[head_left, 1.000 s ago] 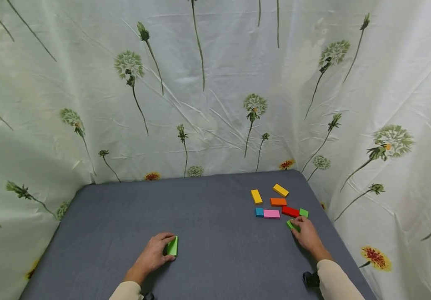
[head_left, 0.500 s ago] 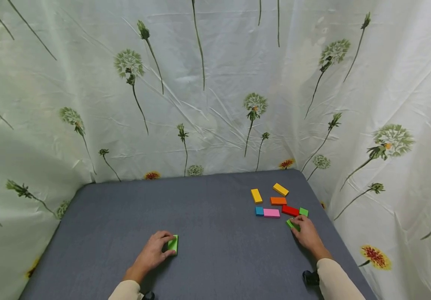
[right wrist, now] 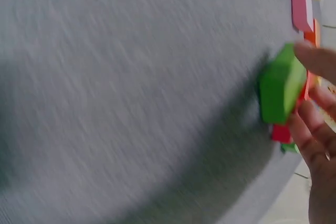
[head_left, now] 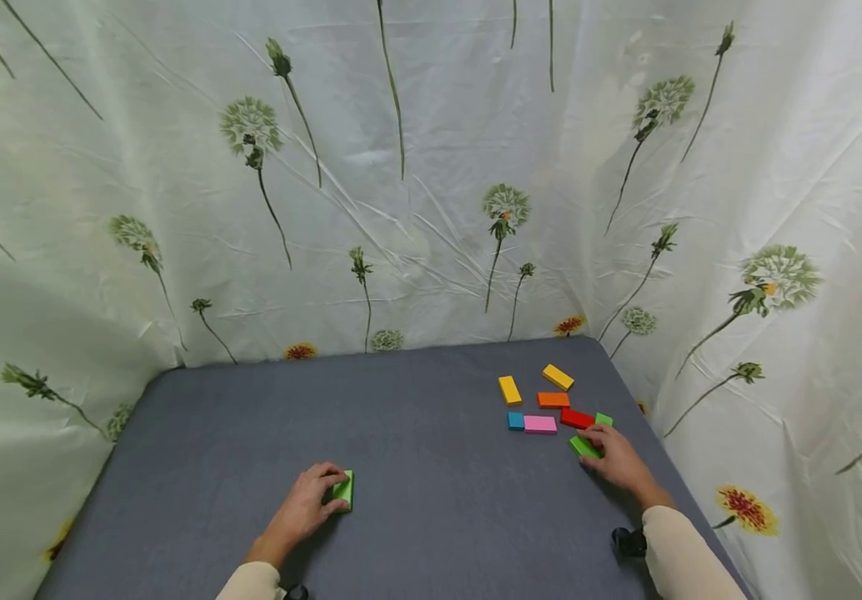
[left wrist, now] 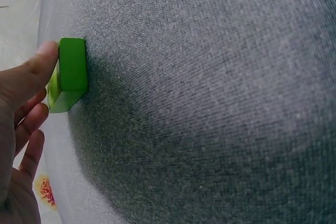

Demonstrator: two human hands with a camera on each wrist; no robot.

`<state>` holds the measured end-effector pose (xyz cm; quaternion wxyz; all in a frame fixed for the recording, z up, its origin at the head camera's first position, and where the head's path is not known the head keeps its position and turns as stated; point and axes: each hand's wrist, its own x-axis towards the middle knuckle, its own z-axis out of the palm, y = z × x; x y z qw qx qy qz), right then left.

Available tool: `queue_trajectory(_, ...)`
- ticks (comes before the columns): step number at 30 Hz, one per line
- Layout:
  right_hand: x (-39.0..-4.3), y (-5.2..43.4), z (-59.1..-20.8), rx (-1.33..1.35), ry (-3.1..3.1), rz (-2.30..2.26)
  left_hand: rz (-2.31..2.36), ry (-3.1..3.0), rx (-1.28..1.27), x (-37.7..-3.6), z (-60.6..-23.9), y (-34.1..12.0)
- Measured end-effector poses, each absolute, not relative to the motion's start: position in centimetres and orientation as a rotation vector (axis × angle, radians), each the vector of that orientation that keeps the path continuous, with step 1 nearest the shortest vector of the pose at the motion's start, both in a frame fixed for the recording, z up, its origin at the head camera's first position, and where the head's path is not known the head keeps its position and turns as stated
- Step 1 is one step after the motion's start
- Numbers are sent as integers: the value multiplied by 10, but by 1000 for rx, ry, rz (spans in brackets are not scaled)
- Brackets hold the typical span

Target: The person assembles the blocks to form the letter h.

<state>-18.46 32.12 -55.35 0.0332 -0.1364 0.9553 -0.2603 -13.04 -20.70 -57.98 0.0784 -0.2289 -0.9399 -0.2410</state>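
My left hand (head_left: 299, 507) is over a green block (head_left: 344, 492) lying flat on the dark grey table (head_left: 401, 533). In the left wrist view the thumb touches an upper edge of that green block (left wrist: 73, 65), and relaxed fingertips lie close to its other end. At the right, my right hand (head_left: 622, 462) is at a second green block (head_left: 584, 447), thumb at the near side and fingers at the far side. The blurred right wrist view has thumb and fingers spread about this green block (right wrist: 275, 90); exact contact is unclear.
Beyond the right hand lie a red block (head_left: 577, 418), a small green block (head_left: 604, 419), an orange block (head_left: 553, 400), a pink block (head_left: 539, 425), a blue block (head_left: 516, 421) and two yellow blocks (head_left: 509, 390). A flowered curtain (head_left: 431, 208) hangs behind the table.
My left thumb has lifted from the near end of its block and now overlaps it. My right hand has shifted slightly right with fingers spread wider, exposing more of the green block, which stays put.
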Motion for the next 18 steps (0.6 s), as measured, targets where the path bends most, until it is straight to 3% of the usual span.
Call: queue_trajectory(18, -213, 331, -537, -817, 2648, -485, -744, -2791, -649, -131, -579, -205)
